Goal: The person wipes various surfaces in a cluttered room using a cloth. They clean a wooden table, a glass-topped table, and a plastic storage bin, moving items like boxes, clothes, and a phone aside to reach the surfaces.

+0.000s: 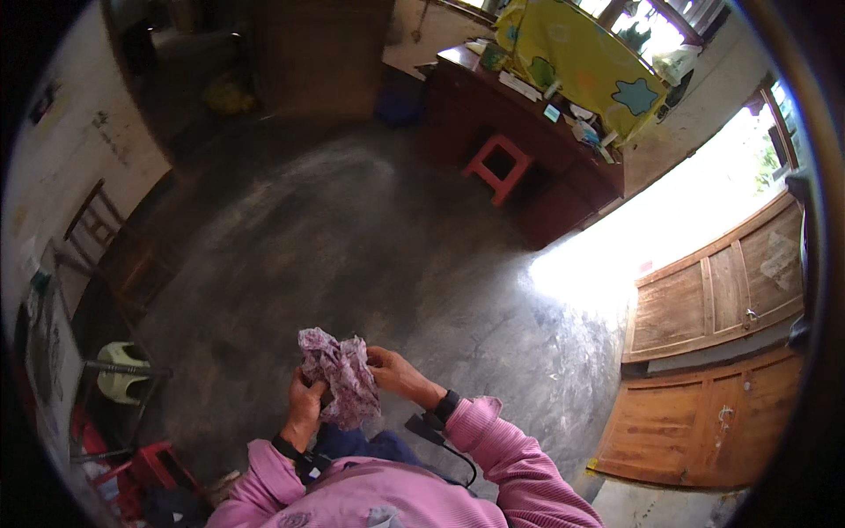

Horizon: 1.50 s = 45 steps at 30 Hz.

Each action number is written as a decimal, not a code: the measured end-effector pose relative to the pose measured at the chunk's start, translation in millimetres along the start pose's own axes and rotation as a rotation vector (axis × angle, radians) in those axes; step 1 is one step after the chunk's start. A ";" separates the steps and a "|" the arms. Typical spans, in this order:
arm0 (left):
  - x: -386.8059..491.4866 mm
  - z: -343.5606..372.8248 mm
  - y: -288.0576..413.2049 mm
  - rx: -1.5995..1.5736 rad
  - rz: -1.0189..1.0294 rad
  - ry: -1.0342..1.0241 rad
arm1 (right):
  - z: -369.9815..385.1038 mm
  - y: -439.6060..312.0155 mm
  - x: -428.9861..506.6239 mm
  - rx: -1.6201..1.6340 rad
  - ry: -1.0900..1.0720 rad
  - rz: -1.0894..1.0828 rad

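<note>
A crumpled cloth (pixel 343 379) with a pink and white pattern is held up in front of my body, above the floor. My left hand (pixel 307 404) grips its left side, the thumb lying over the fabric. At the cloth's upper right edge, my right hand (pixel 396 375) pinches the fabric between thumb and fingers. Both wrists wear black bands, and a black cable hangs by the right sleeve. Folds hide some of the fingertips.
A dark red desk (pixel 455 109) with papers on it stands at the back, a red plastic stool (pixel 498 168) against it. Wooden doors (pixel 686 422) flank the bright doorway at right. At left are a wooden chair (pixel 99 224), a pale green stool (pixel 119 373) and a red stool (pixel 158 462).
</note>
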<state>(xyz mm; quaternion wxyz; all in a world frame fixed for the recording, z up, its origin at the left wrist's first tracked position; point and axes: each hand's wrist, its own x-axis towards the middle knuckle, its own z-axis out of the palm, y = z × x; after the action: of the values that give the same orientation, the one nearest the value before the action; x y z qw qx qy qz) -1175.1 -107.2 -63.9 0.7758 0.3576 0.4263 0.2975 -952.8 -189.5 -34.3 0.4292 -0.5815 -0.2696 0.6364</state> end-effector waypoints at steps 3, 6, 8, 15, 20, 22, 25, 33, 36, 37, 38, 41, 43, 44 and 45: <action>67.6 43.8 11.3 0.034 -0.066 -0.081 | -68.8 -46.4 17.5 -0.034 0.080 -0.006; 148.9 102.3 27.0 0.035 -0.089 -0.166 | -149.5 -89.5 38.0 0.023 0.167 -0.036; 201.5 140.8 35.9 0.152 -0.050 -0.193 | -211.2 -111.6 57.7 -0.012 0.222 -0.072; 354.0 285.2 34.4 0.039 -0.070 -0.204 | -449.0 -163.6 149.1 -0.021 0.464 -0.069; 374.2 342.8 51.6 0.047 -0.086 -0.174 | -554.8 -206.2 162.3 -0.188 0.627 -0.127; 410.9 372.1 53.1 0.000 -0.073 -0.226 | -612.3 -228.4 181.2 -0.199 0.744 -0.109; 462.5 402.3 65.2 0.105 -0.133 -0.195 | -689.5 -247.3 205.3 -0.279 0.928 -0.175; 584.8 488.6 96.3 0.104 -0.108 -0.245 | -848.6 -276.1 248.0 -0.715 1.292 -0.306; 604.4 520.6 95.9 0.076 -0.142 -0.204 | -903.0 -292.7 256.5 -0.814 1.296 -0.298; 599.7 529.3 95.3 0.105 -0.161 -0.144 | -914.9 -300.8 253.7 -0.876 1.303 -0.313; 599.7 538.9 92.8 0.112 -0.180 -0.119 | -930.5 -304.9 254.2 -0.914 1.308 -0.277; 609.3 576.6 81.0 0.085 -0.170 -0.105 | -976.1 -326.0 266.6 -1.045 1.318 -0.292; 613.3 601.5 73.2 0.067 -0.189 -0.106 | -1002.5 -333.1 271.4 -1.123 1.327 -0.340; 612.6 610.7 72.0 0.062 -0.211 -0.106 | -1010.8 -334.2 273.6 -1.139 1.310 -0.291; 614.1 620.9 70.6 0.058 -0.232 -0.107 | -1020.6 -335.5 276.6 -1.166 1.305 -0.283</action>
<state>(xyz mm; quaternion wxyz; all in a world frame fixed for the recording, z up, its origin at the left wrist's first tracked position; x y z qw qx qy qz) -361.2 216.6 -45.9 0.8160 0.3435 0.4313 0.1737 129.2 52.2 -74.6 0.2073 -0.9160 -0.3220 -0.1196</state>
